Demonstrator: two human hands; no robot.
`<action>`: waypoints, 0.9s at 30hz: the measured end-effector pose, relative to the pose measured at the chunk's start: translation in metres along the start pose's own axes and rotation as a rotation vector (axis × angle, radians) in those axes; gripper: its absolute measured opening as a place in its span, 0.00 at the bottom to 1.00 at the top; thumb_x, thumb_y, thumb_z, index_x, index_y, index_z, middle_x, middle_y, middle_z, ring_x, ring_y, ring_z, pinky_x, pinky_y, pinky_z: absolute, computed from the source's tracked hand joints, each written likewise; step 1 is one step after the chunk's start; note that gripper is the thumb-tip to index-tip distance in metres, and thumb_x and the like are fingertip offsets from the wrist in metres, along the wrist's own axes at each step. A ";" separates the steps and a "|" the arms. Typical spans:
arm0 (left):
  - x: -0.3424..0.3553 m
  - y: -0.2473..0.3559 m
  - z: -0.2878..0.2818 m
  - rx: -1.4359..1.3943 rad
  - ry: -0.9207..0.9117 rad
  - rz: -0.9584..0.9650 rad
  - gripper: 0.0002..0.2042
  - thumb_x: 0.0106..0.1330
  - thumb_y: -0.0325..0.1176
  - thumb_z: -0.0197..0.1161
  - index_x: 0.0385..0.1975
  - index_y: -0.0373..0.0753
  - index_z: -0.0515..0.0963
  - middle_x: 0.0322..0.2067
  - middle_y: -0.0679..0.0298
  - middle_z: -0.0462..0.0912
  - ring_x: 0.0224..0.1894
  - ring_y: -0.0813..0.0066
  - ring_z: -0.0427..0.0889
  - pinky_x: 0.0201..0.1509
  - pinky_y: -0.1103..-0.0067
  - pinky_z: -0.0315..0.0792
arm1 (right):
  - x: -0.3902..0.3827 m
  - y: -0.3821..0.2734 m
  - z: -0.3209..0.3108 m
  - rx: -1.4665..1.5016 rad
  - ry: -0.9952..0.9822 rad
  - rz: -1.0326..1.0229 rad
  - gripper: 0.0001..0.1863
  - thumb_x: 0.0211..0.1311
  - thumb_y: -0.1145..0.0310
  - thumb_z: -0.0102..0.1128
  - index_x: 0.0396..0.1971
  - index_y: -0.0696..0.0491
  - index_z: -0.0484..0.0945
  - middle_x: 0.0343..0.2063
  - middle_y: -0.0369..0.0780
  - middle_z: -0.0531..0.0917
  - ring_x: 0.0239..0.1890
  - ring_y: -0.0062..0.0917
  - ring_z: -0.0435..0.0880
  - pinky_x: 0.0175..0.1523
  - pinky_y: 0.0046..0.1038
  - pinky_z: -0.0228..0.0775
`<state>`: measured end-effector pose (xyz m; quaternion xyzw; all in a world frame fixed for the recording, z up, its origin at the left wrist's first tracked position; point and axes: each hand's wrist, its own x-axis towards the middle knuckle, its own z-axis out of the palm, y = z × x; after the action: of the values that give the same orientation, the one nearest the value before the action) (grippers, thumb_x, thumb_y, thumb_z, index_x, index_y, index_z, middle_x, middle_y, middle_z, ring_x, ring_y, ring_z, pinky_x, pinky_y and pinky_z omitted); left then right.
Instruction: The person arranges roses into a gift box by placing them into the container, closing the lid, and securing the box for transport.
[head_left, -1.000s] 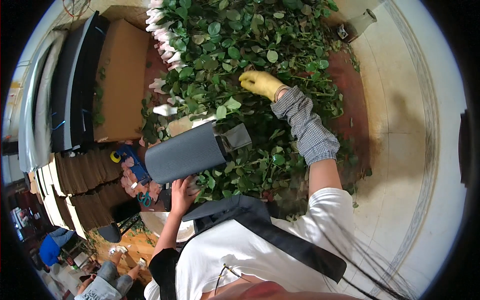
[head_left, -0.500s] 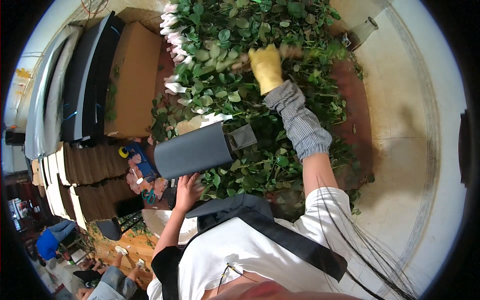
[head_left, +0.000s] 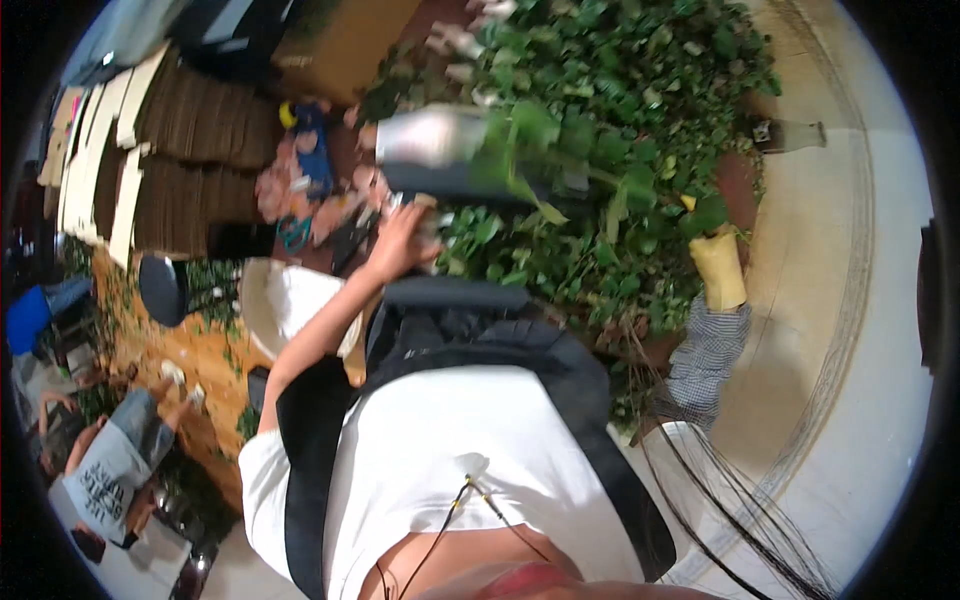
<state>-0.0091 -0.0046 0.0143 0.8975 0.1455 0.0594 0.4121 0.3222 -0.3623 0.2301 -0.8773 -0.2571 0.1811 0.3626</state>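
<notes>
left hand [head_left: 400,245]: my bare arm bent upward, fingers clenched on the grey tube [head_left: 450,150].
right hand [head_left: 718,270]: yellow-gloved, gripping a leafy stem [head_left: 610,185].

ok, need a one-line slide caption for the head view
Head view: bare left hand at a grey cylindrical sleeve over leafy green stems; yellow-gloved right hand at the pile's edge.

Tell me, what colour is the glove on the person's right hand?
Yellow: the glove, seen in the head view, above a checked sleeve.

Left hand [head_left: 398,243] raised, fingers curled; right hand [head_left: 719,271] gloved, extended.
</notes>
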 end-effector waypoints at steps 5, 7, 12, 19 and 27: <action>0.005 0.021 -0.016 0.182 0.057 0.175 0.28 0.52 0.37 0.74 0.53 0.34 0.76 0.45 0.51 0.80 0.47 0.50 0.78 0.51 0.61 0.74 | -0.056 0.089 0.103 -0.425 -0.173 -0.240 0.15 0.55 0.78 0.62 0.44 0.55 0.83 0.41 0.49 0.85 0.45 0.45 0.83 0.50 0.39 0.77; 0.005 0.026 -0.020 0.226 0.036 0.185 0.29 0.51 0.42 0.74 0.52 0.34 0.78 0.45 0.56 0.79 0.48 0.55 0.77 0.52 0.66 0.73 | -0.068 0.076 0.121 -0.451 -0.099 -0.171 0.12 0.53 0.77 0.65 0.39 0.54 0.84 0.34 0.48 0.85 0.38 0.44 0.84 0.44 0.38 0.77; 0.016 0.055 -0.031 0.557 -0.085 0.187 0.27 0.50 0.45 0.73 0.51 0.40 0.80 0.51 0.56 0.75 0.54 0.55 0.72 0.59 0.62 0.66 | -0.049 0.047 0.130 -0.854 0.237 -0.300 0.11 0.59 0.71 0.56 0.39 0.49 0.85 0.32 0.43 0.84 0.39 0.40 0.82 0.44 0.38 0.73; 0.024 0.032 -0.021 0.439 -0.068 0.229 0.30 0.44 0.42 0.78 0.48 0.40 0.77 0.62 0.47 0.66 0.67 0.42 0.59 0.71 0.52 0.55 | -0.026 0.123 0.105 -0.087 -0.383 0.157 0.24 0.65 0.70 0.59 0.62 0.53 0.73 0.58 0.44 0.79 0.59 0.34 0.78 0.62 0.30 0.69; 0.021 0.032 -0.028 0.530 -0.155 0.178 0.33 0.40 0.40 0.78 0.50 0.42 0.76 0.64 0.49 0.64 0.69 0.42 0.58 0.70 0.47 0.54 | 0.183 0.044 0.043 -0.197 0.109 -0.026 0.21 0.67 0.61 0.59 0.54 0.56 0.77 0.52 0.49 0.83 0.55 0.35 0.81 0.58 0.31 0.73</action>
<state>0.0109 0.0023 0.0568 0.9850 0.0445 -0.0134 0.1664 0.4611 -0.2591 0.1453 -0.9138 -0.2649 0.1025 0.2902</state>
